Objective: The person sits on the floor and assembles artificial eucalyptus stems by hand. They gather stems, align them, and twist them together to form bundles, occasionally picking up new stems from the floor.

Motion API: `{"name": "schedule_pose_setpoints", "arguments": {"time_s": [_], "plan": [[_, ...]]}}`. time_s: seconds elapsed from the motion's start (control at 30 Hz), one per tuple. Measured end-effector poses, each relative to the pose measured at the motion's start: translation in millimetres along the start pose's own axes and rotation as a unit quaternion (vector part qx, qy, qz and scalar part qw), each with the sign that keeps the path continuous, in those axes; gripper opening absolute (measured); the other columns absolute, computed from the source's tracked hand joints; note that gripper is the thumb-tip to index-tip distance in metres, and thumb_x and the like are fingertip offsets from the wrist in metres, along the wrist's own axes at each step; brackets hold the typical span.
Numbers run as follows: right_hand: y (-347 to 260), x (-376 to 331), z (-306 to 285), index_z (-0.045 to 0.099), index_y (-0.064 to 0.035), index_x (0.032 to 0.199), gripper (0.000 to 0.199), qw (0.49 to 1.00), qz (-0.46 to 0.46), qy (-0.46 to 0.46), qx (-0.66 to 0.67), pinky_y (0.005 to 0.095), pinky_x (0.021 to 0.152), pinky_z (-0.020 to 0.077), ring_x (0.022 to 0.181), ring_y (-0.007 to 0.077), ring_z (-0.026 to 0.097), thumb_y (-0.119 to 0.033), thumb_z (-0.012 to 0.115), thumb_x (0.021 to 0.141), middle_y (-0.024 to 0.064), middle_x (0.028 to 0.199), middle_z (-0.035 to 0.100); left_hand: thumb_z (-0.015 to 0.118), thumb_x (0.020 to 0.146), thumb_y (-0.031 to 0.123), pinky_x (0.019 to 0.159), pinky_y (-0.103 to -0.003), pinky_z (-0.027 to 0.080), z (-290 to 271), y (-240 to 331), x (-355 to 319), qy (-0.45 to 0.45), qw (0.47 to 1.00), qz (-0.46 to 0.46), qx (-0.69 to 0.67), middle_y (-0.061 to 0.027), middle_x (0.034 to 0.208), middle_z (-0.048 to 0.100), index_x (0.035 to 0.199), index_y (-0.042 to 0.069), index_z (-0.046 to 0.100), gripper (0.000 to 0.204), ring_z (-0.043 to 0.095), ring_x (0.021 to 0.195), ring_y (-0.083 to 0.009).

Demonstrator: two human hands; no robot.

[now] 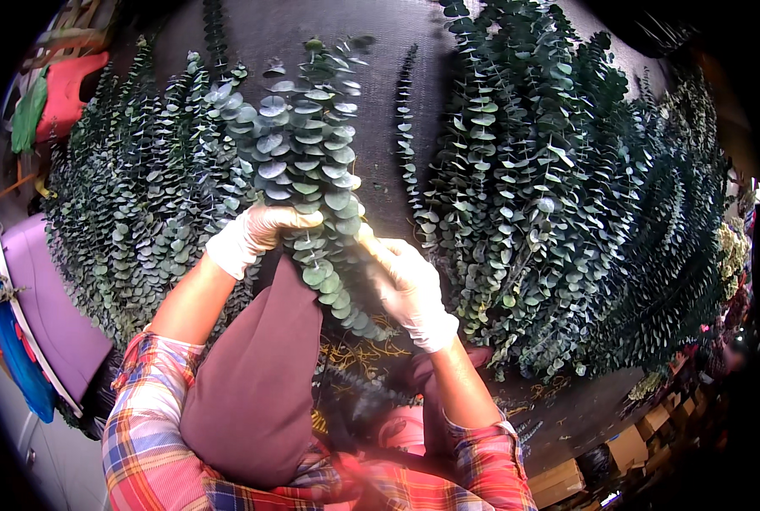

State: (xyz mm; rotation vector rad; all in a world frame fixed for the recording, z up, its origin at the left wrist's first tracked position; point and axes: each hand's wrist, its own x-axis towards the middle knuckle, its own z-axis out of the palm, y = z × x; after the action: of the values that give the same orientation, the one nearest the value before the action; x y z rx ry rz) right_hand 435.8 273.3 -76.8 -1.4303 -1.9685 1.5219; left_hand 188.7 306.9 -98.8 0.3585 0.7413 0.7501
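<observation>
A bunch of eucalyptus stems [308, 162] with round grey-green leaves stands upright between my two hands, its lower end hanging down past my knee. My left hand [265, 228], in a pale glove, is closed around the bunch from the left, the thumb lying across the leaves. From the right my right hand [404, 281], gloved too, has its fingers against the same stems; part of the fingertips is hidden by leaves. Left of the bunch spreads a dense pile of eucalyptus [141, 187]. On the right lies a larger pile of eucalyptus [533, 196].
Both piles lie on a dark woven sheet [376, 77]. A purple bin [52, 298] and a blue bag [18, 358] stand at the left, a red chair [73, 89] behind them. Cardboard boxes [627, 447] sit at the lower right. Yellowish trimmings [354, 353] lie below my hands.
</observation>
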Motion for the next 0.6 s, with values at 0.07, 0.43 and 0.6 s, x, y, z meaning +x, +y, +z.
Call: {"name": "schedule_pose_setpoints", "arguments": {"time_s": [0.07,0.43,0.6], "plan": [[-8.9,7.9,-3.9,0.063,-0.0147,0.129,0.047,0.996,-0.054,0.031,-0.070,0.0367,0.088,0.0507,0.102,0.0283,0.063,-0.021,0.071,0.083,0.0113,0.116,0.066,0.076,0.077,0.023,0.108,-0.038,0.042,1.3,1.6,1.4,-0.011,0.999,-0.037,0.014,-0.0154,0.139,0.053,0.140,-0.005,0.045,0.075,0.055,0.124,-0.0251],[-61.8,72.6,0.1,0.050,-0.0058,0.138,0.062,0.956,0.055,0.116,0.265,0.0336,0.087,0.0514,0.101,0.0223,0.062,-0.033,0.072,0.087,0.0144,0.119,0.062,0.084,0.076,0.019,0.100,-0.032,0.047,-8.2,-6.2,-5.1,0.069,0.989,-0.099,0.091,-0.0068,0.123,0.063,0.133,0.002,0.055,0.066,0.059,0.110,-0.0155],[-58.4,80.4,18.2,0.063,-0.0005,0.122,0.034,0.873,0.111,0.142,0.452,0.0282,0.082,0.0507,0.090,0.0130,0.063,-0.014,0.066,0.091,0.0085,0.103,0.070,0.074,0.076,0.002,0.093,-0.033,0.051,-20.5,-15.3,-8.8,0.029,0.997,-0.069,-0.021,-0.0060,0.122,0.062,0.133,0.003,0.054,0.060,0.060,0.107,-0.0175]]}}
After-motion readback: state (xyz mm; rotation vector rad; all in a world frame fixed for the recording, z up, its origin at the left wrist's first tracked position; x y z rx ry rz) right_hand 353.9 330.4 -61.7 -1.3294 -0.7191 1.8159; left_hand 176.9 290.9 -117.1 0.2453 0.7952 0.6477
